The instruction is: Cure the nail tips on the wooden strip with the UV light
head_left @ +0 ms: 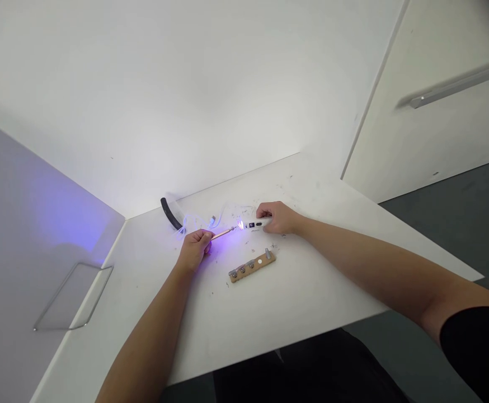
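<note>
My left hand pinches a thin copper-coloured rod with a silvery tip, which points right. Facing it, my right hand grips a slim white electric tool with a small dark display and a dark button. Bright violet-white light glows at the tool's front end, right by the rod's tip; glare hides whether the two touch. Below both hands lies a tan strip with several small grey metal pieces on it and one piece standing up at its right end.
A white cable with a plug lies behind my hands. A black curved tube rests near the back edge of the white table. White walls rise behind and at the left, where a thin metal wire frame stands. Small dark crumbs dot the tabletop.
</note>
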{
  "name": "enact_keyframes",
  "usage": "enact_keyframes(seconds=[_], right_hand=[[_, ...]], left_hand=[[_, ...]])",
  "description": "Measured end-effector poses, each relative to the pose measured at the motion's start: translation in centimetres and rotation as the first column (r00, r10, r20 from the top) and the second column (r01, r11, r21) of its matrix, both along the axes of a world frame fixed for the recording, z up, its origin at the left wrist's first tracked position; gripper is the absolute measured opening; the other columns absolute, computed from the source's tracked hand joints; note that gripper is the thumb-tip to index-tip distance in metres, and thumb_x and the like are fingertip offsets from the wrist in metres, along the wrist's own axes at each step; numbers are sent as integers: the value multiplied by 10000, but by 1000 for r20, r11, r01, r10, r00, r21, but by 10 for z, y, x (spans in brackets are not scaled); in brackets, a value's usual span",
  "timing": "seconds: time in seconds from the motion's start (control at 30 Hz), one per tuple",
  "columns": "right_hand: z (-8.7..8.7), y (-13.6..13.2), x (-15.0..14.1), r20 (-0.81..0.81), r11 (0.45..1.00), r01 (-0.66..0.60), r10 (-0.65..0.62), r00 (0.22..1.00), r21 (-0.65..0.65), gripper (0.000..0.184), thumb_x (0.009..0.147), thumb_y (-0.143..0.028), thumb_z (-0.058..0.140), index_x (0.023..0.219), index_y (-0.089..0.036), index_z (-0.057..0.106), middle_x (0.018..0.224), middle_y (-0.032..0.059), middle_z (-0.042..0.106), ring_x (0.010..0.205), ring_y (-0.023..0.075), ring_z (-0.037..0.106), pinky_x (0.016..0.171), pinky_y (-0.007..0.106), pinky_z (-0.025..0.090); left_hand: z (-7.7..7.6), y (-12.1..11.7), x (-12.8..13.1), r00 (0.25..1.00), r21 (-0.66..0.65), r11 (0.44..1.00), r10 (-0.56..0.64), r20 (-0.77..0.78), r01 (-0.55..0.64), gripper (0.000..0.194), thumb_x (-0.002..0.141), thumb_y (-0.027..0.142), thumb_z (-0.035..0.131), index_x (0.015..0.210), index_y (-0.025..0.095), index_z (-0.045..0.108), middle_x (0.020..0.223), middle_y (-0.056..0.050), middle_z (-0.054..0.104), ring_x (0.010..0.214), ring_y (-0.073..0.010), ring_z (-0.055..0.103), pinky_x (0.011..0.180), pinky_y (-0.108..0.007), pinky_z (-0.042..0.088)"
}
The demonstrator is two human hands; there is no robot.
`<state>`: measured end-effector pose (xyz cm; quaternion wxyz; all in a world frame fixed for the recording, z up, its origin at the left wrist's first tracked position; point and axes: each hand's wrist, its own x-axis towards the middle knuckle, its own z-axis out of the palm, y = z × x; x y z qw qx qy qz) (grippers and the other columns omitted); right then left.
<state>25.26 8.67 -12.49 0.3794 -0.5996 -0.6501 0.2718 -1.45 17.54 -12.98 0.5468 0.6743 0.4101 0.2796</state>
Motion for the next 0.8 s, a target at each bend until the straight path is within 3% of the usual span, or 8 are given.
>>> enact_keyframes(seconds=[0.33, 0.8], right_hand=[[7, -6, 1, -17, 999, -38, 39, 999, 17, 240, 508, -123, 533, 740, -181, 554, 736, -13, 563, 672, 125, 504, 615, 244, 391], [3, -3, 3, -34, 997, -74, 75, 997, 24, 228, 515, -116, 528, 734, -175, 549, 722, -16, 549, 663, 124, 498, 612, 242, 394]], left_hand=[[-3, 2, 0, 999, -8, 1000, 18, 32, -18, 249, 740, 377, 528, 733, 132, 570, 408, 57, 406, 374, -51, 380, 411, -171, 320], [-4, 2, 2, 1000, -3, 1000, -4, 11, 4, 271, 743, 393, 523, 729, 126, 568, 409, 70, 358, 363, -50, 328, 402, -194, 324]])
